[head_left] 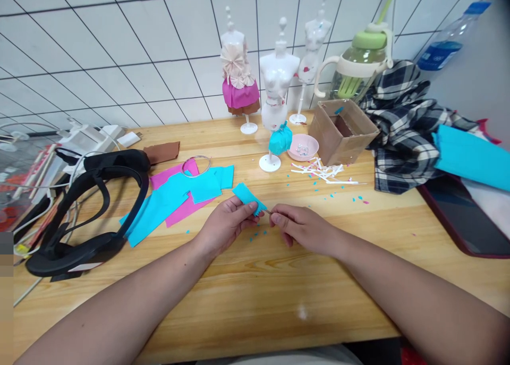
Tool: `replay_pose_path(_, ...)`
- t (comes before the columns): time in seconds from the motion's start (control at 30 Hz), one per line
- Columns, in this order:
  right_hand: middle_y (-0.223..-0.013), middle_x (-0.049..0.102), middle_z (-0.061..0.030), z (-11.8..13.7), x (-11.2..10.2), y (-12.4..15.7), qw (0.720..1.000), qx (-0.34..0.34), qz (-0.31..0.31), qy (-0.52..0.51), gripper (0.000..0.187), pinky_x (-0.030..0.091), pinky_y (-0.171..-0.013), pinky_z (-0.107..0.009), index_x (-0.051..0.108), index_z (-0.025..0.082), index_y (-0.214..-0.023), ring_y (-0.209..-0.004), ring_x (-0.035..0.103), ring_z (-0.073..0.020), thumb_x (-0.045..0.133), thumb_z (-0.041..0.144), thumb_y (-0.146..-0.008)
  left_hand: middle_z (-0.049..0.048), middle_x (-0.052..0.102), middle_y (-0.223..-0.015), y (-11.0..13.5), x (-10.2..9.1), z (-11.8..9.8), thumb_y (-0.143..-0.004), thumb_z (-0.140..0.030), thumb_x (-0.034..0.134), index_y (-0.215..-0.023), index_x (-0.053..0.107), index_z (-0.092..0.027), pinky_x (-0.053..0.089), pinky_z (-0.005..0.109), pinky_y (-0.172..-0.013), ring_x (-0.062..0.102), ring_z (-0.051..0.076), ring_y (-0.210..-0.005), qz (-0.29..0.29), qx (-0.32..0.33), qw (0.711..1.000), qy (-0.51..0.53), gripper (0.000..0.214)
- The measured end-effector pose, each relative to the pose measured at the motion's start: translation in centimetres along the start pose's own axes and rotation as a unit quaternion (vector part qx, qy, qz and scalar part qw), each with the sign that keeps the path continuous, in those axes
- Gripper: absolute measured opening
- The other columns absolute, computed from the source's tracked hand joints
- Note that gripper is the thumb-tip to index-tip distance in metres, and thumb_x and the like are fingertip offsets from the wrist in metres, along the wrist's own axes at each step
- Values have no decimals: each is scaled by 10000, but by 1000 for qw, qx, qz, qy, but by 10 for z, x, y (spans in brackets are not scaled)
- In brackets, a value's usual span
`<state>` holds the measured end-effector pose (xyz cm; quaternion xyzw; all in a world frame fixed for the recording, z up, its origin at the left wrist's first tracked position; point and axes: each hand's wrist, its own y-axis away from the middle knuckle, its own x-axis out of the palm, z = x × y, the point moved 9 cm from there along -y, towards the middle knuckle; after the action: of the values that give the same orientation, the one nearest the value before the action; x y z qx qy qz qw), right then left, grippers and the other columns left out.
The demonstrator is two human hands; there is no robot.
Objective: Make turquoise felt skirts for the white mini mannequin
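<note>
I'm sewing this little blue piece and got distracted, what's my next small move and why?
Probably draw the right hand away from the blue piece: its fingertips pinch something thin, likely a needle, right at the edge the left hand grips.

Probably a craft workshop: doll mannequins (pixel 278 83), fabric scraps (pixel 175 197).

The one camera sits on my head and looks forward and down across the wooden table (pixel 247 280), so my forearms run in from the bottom edge and my left hand (pixel 228 221) and right hand (pixel 305 228) meet near the middle, close to the lens. Its gaze faces the tiled wall (pixel 119 51) at the far side, taking in the table's whole depth, with the edges bowed by a wide lens. No second view shares this scene.
</note>
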<state>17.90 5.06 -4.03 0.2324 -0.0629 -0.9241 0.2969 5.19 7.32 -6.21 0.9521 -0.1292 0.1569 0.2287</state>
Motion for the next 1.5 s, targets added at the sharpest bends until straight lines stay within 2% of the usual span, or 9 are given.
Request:
replay_pose_path(0.17,-580,574,49,2,0,-1,1000,-7,-3,9,368,349,-531,-218,564,221,-897,-555,539,-111,327,493,-973,24,716,-783,1,4,-1,-695,-316,794,-830,669,-148,499,229,-672,637,121,-716,15,9,1000,-21,249)
replay_pose_path(0.33,-591,578,48,3,0,-3,1000,-11,-1,11,339,348,-526,-215,557,217,-885,-556,544,-111,347,468,-971,38,722,-817,0,0,1,-708,-331,782,-847,670,-145,505,258,-706,642,141,-745,2,4,999,-46,258)
replay_pose_path(0.63,-582,589,40,3,0,-3,1000,-15,3,8,333,340,-522,-209,557,203,-858,-552,538,-106,354,442,-971,13,714,-790,-1,0,0,-713,-308,782,-832,678,-164,514,244,-700,635,125,-728,7,9,999,-35,214)
replay_pose_path(0.93,-547,526,56,2,3,-3,1000,-7,16,-17,297,321,-490,-206,560,205,-886,-512,493,-99,398,444,-952,16,715,-788,1,1,0,-714,-308,780,-854,676,-166,509,246,-706,638,132,-746,9,8,999,-36,224)
replay_pose_path(1.13,-536,443,66,4,0,-2,1000,2,-3,-25,285,285,-485,-211,538,198,-811,-490,421,-90,425,427,-939,25,722,-825,3,0,-1,-707,-312,782,-880,674,-165,498,247,-700,645,137,-750,-1,4,999,-35,251)
replay_pose_path(1.37,-540,405,71,3,-1,-4,999,6,3,-36,302,271,-477,-209,516,193,-773,-477,385,-82,422,427,-939,44,729,-881,1,-1,2,-706,-303,782,-875,684,-158,497,260,-688,652,151,-758,-1,2,999,-35,243)
replay_pose_path(1.5,-526,480,62,1,0,-2,999,16,7,-27,330,303,-485,-210,498,197,-763,-483,444,-90,390,445,-953,22,726,-855,1,-3,1,-703,-285,786,-859,685,-166,494,245,-678,641,131,-723,-9,4,1000,-18,221)
